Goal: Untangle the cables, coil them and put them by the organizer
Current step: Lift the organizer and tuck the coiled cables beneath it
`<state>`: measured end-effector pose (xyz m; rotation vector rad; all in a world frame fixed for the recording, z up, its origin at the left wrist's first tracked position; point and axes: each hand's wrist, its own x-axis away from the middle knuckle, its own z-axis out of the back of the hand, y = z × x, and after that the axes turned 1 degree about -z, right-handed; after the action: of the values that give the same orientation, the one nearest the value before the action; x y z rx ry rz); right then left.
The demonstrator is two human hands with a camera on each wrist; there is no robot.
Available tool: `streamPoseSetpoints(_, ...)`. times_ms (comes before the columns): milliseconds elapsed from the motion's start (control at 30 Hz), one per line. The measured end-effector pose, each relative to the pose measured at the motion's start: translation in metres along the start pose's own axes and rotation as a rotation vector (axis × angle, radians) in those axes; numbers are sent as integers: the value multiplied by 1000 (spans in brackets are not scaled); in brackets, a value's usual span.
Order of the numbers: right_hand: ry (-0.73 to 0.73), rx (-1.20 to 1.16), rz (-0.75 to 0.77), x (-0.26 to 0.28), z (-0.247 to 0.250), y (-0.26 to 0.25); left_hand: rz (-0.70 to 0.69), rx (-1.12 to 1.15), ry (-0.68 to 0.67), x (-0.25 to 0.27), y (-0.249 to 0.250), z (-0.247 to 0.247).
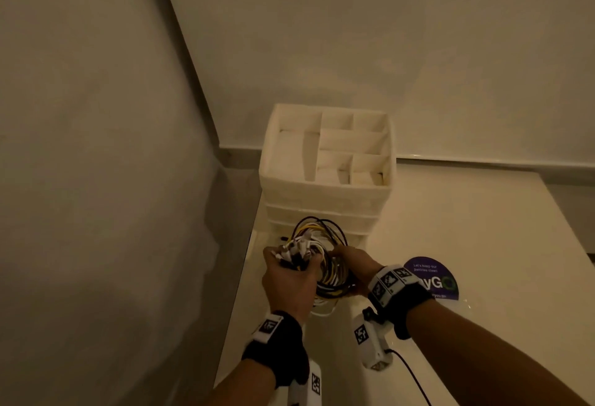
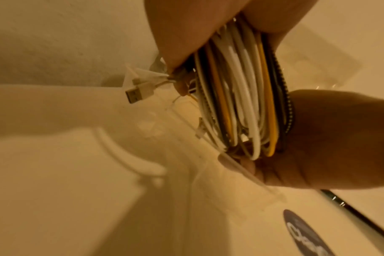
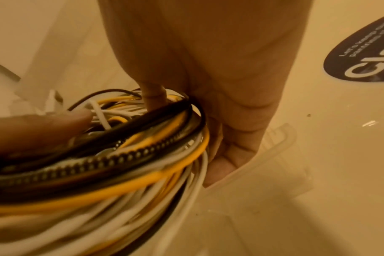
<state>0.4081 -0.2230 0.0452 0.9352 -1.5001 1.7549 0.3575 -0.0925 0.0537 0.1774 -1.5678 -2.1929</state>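
- Cables (image 3: 125, 173) curled under the right hand's fingers (image 3: 237, 138): smooth plastic-looking jackets; one black cable has a ribbed, braided surface.
- USB plug (image 2: 133, 95) jutting past the left hand's fingers (image 2: 178, 52): shiny metal tip, white plastic shell.
- Organizer (image 1: 325, 193) beyond the fingertips: matt white, cloth-like.
- Tabletop (image 1: 467, 228) below the fingers: smooth, glossy.

— What are the hands doing?
— The left hand (image 1: 288, 280) is gripping the cables (image 1: 325, 257) by their plug ends, fingers curled. The right hand (image 1: 352, 265) is curling around the coil's far side.
— And the forearms?
— Both are reaching forward, wrists close together.
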Motion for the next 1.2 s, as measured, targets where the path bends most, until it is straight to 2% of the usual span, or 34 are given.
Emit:
streamPoseSetpoints(100,30,42,-4,-2,-2,0,-81,-54,-10,-5,0,-2)
streamPoseSetpoints(233,11,187,-66,0,-6,4,-200,-184,-100,-10,1,-3)
streamPoseSetpoints(367,-5,336,-33,4,-7,5,-274,-39,-192,-12,-13,1)
streamPoseSetpoints(467,10,442,-34,4,-6,6,-169,41,-244,-22,-30,0)
streamPoseSetpoints(567,45,515,-31,2,-5,10,85,82,-330,-36,-49,-8)
streamPoseSetpoints(600,95,525,-29,1,-6,12,183,96,-342,-40,-57,-12)
streamPoseSetpoints(667,214,464,-14,-9,-5,19,278,94,-344,-44,-64,-17)
streamPoseSetpoints(800,214,310,-13,-10,-1,28,354,122,-292,-44,-54,-21)
streamPoseSetpoints(833,221,304,31,-6,-1,30,381,131,-262,-45,-55,-23)
streamPoseSetpoints(933,318,432,329,-2,-4,43,468,175,-155,-44,-57,-30)
streamPoseSetpoints(1000,337,534,467,3,-9,51,437,108,-99,-40,-59,-33)
streamPoseSetpoints(1100,334,675,561,3,-10,61,374,73,4,-34,-61,-35)
streamPoseSetpoints(1133,311,728,564,1,-9,66,377,78,7,-35,-60,-36)
streamPoseSetpoints(1200,284,781,546,0,-11,74,404,82,-76,-43,-59,-36)
